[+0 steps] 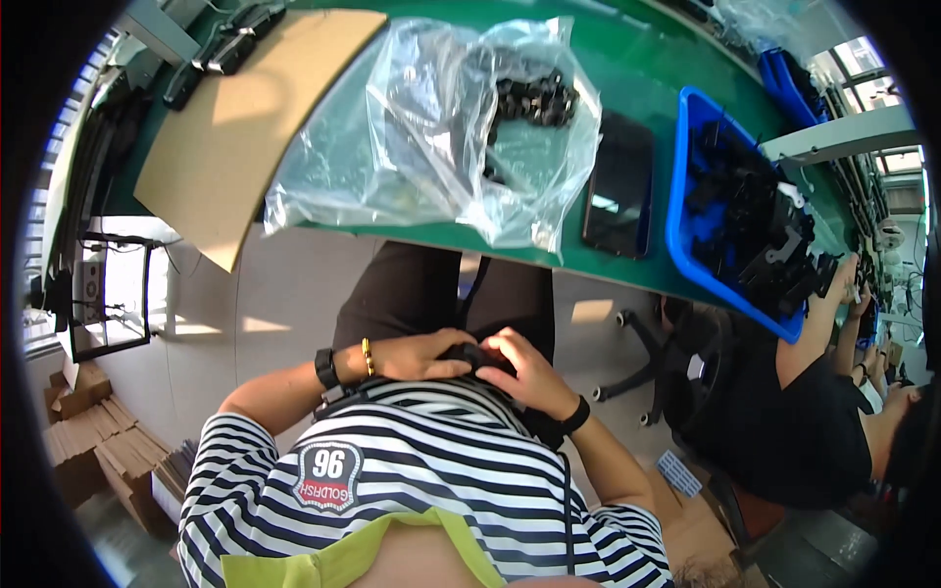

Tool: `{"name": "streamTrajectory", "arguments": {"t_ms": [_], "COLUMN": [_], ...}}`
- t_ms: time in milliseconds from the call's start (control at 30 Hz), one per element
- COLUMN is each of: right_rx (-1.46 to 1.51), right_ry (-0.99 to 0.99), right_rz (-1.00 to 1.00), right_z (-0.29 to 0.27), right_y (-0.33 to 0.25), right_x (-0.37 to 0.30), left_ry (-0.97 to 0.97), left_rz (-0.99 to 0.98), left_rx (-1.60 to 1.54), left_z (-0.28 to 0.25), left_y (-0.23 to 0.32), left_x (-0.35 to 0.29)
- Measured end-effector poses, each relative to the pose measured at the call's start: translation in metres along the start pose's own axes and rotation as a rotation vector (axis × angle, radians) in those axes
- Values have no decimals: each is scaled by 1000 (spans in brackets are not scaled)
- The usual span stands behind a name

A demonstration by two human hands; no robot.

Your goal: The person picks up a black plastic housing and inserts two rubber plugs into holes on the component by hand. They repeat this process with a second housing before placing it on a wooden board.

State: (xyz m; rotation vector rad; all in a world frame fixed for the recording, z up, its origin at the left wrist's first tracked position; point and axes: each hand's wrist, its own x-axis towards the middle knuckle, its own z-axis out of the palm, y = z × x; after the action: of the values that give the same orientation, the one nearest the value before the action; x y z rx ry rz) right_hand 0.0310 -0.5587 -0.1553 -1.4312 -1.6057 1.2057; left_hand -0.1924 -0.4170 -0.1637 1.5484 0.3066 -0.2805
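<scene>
Low in front of my waist, both hands meet around a small black part (474, 357), mostly covered by my fingers. My left hand (429, 355) has its fingers curled on the part's left side. From the other side, the thumb and fingers of my right hand (521, 372) close on the same piece. Its exact kind cannot be made out. On the green table beyond lies a clear plastic bag (421, 127), with a cluster of small black parts (537, 101) showing at its right side.
A dark phone (621, 186) lies right of the bag, beside a blue bin (674, 211) full of black parts. A cardboard sheet (245, 108) covers the table's left. At right, a co-worker in black (794, 421) reaches to the bin. Cardboard boxes (108, 441) stand lower left.
</scene>
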Motion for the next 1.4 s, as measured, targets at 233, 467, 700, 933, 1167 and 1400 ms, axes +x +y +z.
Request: {"name": "streamTrajectory", "arguments": {"t_ms": [233, 467, 700, 933, 1167, 1400], "right_rx": [143, -142, 163, 260, 223, 171], "right_ry": [-28, 189, 301, 314, 320, 237], "right_rz": [4, -170, 42, 21, 52, 136], "right_z": [-24, -9, -6, 0, -5, -9], "right_y": [25, 75, 84, 84, 81, 80], "right_x": [33, 62, 64, 66, 74, 77], "left_ry": [130, 395, 629, 617, 950, 1123], "left_rz": [-75, 153, -17, -209, -35, -175], "left_rx": [120, -187, -113, -298, 271, 527], "left_z": [-51, -162, -312, -399, -395, -436], "left_y": [129, 277, 296, 250, 256, 228], "left_x": [-77, -118, 61, 167, 92, -129]}}
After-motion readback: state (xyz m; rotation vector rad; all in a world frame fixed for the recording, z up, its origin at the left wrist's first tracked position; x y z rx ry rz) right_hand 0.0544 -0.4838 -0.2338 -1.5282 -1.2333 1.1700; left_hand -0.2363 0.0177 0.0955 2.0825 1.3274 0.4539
